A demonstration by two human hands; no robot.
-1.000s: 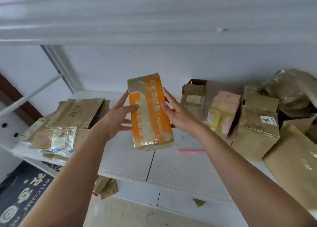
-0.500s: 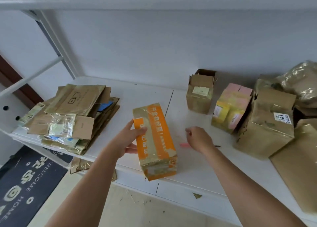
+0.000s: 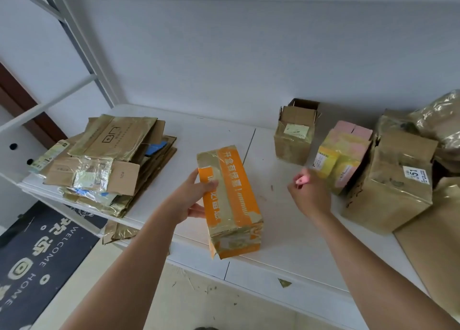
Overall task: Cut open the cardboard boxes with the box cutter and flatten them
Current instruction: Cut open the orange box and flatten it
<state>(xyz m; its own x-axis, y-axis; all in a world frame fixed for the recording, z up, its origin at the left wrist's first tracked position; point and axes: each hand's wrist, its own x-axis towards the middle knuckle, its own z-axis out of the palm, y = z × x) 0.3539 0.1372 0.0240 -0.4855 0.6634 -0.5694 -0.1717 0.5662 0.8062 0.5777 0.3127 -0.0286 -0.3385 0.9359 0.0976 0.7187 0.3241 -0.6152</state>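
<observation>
On the bench's [image 3: 174,170] left, flattened boxes [image 3: 112,160] pile up; several sealed boxes [image 3: 388,187] wait right; left hand [image 3: 191,200] grips orange box [image 3: 230,200], right hand [image 3: 308,195] pinches pink cutter [image 3: 302,179]

The box [image 3: 230,200] in my left hand [image 3: 189,200] is orange with white lettering, banded in glossy tan tape. My right hand [image 3: 310,197] holds something pink [image 3: 301,179]. The desk [image 3: 206,140] is white. At nine o'clock, the flattened stack [image 3: 109,160] is brown with a flash of blue; at two o'clock, a pink-and-yellow box [image 3: 344,153]. The doormat [image 3: 37,260] is dark — pale lettering.
</observation>
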